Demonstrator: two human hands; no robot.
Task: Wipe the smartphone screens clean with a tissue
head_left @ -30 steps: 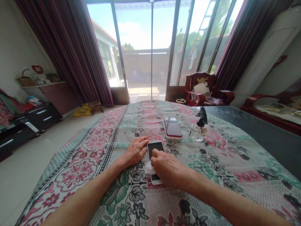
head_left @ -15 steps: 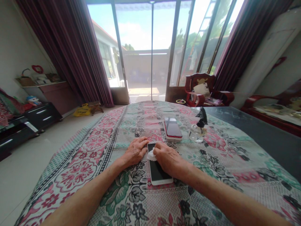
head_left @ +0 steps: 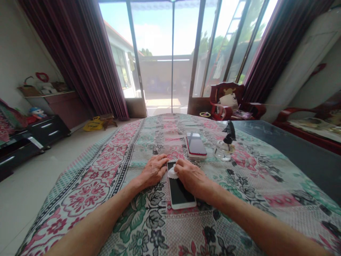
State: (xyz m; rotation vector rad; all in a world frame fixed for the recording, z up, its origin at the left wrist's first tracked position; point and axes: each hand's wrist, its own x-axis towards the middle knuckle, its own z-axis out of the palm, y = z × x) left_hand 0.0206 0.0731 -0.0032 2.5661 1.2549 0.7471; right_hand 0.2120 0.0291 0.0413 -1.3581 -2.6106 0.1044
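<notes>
A white-framed smartphone (head_left: 182,193) lies face up on the patterned tablecloth (head_left: 149,234), its dark screen toward me. My right hand (head_left: 190,177) is closed on a small white cloth (head_left: 173,172), which is pressed against the upper part of the screen. Its fingers cover part of the cloth and the phone's right edge. On the other side, my left hand (head_left: 154,171) lies flat with fingers stretched out, fingertips touching the phone's upper left edge. Just beyond, a stack of phones with a red-edged one (head_left: 196,144) on top rests on the cloth.
A clear glass spray bottle with a black top (head_left: 225,149) stands right of the phone stack. Farther back are a red wooden chair (head_left: 227,103) with things on it and glass doors (head_left: 162,78). A dark surface (head_left: 287,142) adjoins the table at right.
My right hand and the white cloth have shifted very slightly up the phone's screen. My left hand and the phone stay in place.
</notes>
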